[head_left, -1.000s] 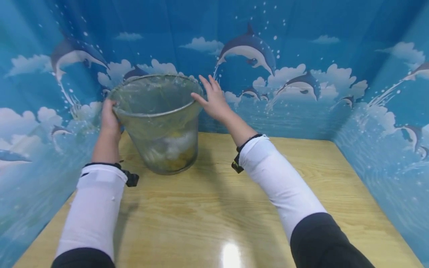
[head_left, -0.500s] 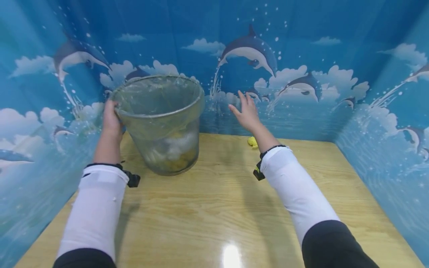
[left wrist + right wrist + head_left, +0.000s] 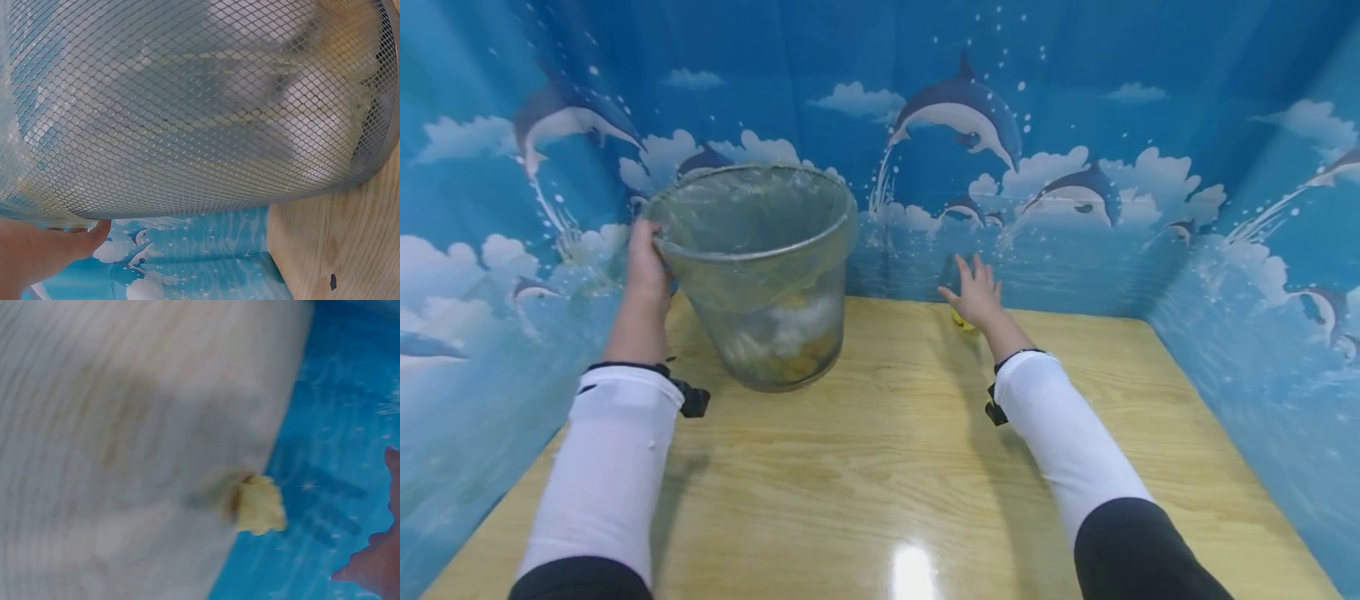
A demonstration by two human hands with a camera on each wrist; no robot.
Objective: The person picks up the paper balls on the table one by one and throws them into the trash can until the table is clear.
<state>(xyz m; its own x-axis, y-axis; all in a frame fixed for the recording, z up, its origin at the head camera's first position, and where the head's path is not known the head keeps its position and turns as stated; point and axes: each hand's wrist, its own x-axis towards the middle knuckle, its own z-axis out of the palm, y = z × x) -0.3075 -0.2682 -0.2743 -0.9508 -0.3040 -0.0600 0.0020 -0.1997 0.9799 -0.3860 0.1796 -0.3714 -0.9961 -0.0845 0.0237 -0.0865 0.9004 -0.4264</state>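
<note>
A mesh wastebasket (image 3: 722,308) with a clear plastic liner (image 3: 827,225) stands at the back left of the table, white and yellow stuff showing dimly through its wall. My left hand (image 3: 646,271) grips the basket at the left of its rim; in the left wrist view, the mesh (image 3: 187,150) fills most of the picture and hides some fingers. Over by the back wall, my right hand (image 3: 981,300) hovers with fingers spread, holding nothing. Just under it lies a small crumpled yellow piece (image 3: 961,323), perhaps paper, partly covered by the hand; the right wrist view shows this yellow piece (image 3: 259,506) blurred.
A wood-grain table (image 3: 850,467) spreads in front of me. Blue dolphin-print curtains (image 3: 820,75) close it in at the back and on both sides. A small dark spot (image 3: 333,282) marks the tabletop near the basket.
My right hand has left the basket's right side, moving right and then down to above the yellow piece, which came into sight on the way. The left hand and basket have stayed put.
</note>
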